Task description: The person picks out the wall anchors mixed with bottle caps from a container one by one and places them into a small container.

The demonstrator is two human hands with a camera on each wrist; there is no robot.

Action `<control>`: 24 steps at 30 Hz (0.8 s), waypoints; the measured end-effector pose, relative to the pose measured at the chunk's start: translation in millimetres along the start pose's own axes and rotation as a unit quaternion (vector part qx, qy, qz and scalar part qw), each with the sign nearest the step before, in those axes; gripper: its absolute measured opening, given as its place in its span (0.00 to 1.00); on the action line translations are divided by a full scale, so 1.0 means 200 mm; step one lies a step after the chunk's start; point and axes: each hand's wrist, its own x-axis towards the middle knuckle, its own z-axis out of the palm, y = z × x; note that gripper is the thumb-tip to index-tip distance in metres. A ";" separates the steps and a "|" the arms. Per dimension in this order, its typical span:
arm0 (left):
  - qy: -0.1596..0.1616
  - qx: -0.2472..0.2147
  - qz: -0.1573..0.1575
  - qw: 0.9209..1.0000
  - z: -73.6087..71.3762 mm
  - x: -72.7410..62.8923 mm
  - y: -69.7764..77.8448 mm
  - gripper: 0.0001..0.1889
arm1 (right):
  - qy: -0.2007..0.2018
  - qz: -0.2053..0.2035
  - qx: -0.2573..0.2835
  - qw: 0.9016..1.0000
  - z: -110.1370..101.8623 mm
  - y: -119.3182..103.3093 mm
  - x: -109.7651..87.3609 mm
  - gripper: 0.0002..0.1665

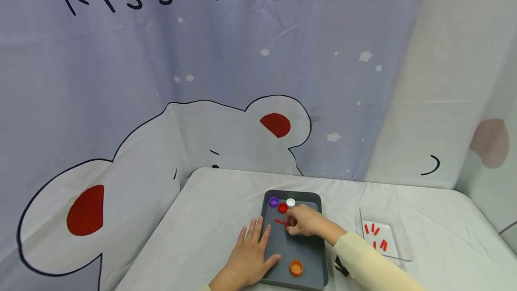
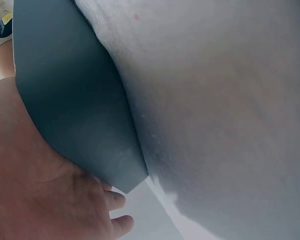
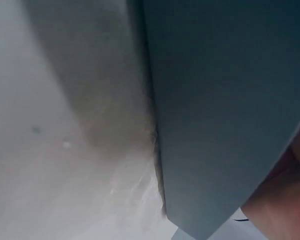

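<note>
My right hand (image 1: 304,221) is over the dark grey tray (image 1: 278,255), pinching a small red stick (image 1: 286,225) between thumb and fingers. Another red stick (image 1: 279,221) lies on the tray just left of it. Beyond these fingers sit a purple cap (image 1: 273,201), a red cap (image 1: 282,208) and a white cap (image 1: 291,202). My left hand (image 1: 248,255) rests with fingers spread along the tray's left edge; its palm (image 2: 45,185) shows beside the tray's side in the left wrist view. An orange cap (image 1: 296,268) is near the tray's front.
To the right of the tray, a clear plastic box (image 1: 397,232) holds several red sticks. A small black object (image 1: 341,267) lies partly under the right sleeve (image 1: 369,259). White cloth (image 1: 226,196) covers the table, and a printed curtain (image 1: 242,57) hangs behind it.
</note>
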 end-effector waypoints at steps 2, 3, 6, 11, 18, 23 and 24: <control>0.000 0.000 0.000 1.000 0.00 0.00 0.00 0.44 | 0.002 -0.015 0.025 1.000 -0.01 0.00 -0.02 0.07; 0.000 0.000 0.000 1.000 0.01 0.00 0.00 0.44 | 0.002 -0.019 0.036 0.999 -0.02 0.00 -0.03 0.06; -0.002 -0.001 0.000 1.000 0.01 0.00 -0.01 0.45 | 0.011 -0.027 0.055 0.998 -0.03 0.02 -0.06 0.06; -0.009 -0.002 -0.001 1.000 0.01 0.01 0.00 0.45 | 0.035 -0.032 0.076 0.996 -0.08 0.02 -0.12 0.06; -0.006 -0.006 -0.004 1.000 -0.01 0.00 0.01 0.44 | 0.063 -0.038 0.101 0.992 -0.17 0.04 -0.25 0.06; -0.005 -0.003 0.003 1.000 -0.01 0.00 0.00 0.44 | 0.078 -0.032 0.112 0.990 -0.22 0.10 -0.35 0.07; -0.006 -0.002 0.005 1.000 -0.02 0.00 0.00 0.45 | 0.080 -0.029 0.115 0.990 -0.23 0.12 -0.37 0.07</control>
